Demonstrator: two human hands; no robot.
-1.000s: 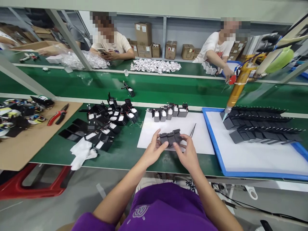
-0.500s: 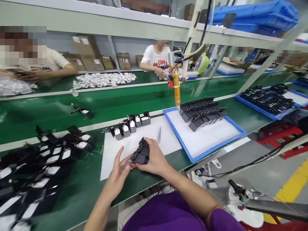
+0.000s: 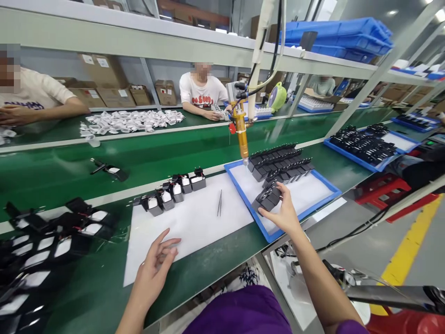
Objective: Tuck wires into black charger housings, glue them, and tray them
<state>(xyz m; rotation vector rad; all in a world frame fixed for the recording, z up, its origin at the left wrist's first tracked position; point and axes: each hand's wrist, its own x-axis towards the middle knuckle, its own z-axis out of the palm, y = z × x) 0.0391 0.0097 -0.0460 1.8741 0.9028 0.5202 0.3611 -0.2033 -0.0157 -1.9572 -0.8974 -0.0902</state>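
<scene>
My right hand [image 3: 285,211] grips a short row of black plug adapters [image 3: 267,197] between thumb and fingers. It holds them over the near left part of the blue-rimmed tray [image 3: 239,194], beside rows of similar black adapters [image 3: 281,162]. My left hand [image 3: 157,262] is open and holds nothing, its fingers loosely spread above the near edge of the white sheet [image 3: 198,222]. On that sheet lie tweezers [image 3: 219,204]. Along its far edge stands a row of open black adapter housings [image 3: 167,199] with white parts inside.
A gold dispenser-like cylinder [image 3: 240,132] hangs over the tray's far left corner. Loose black housings [image 3: 45,250] are heaped at left. One black piece [image 3: 109,170] lies on the green belt. White parts [image 3: 134,121] and co-workers are across it. Another tray [image 3: 361,160] stands right.
My right hand has carried the row of adapters rightward from the white sheet to the tray. My left hand has let go and drawn slightly back to the left. The camera view has shifted right.
</scene>
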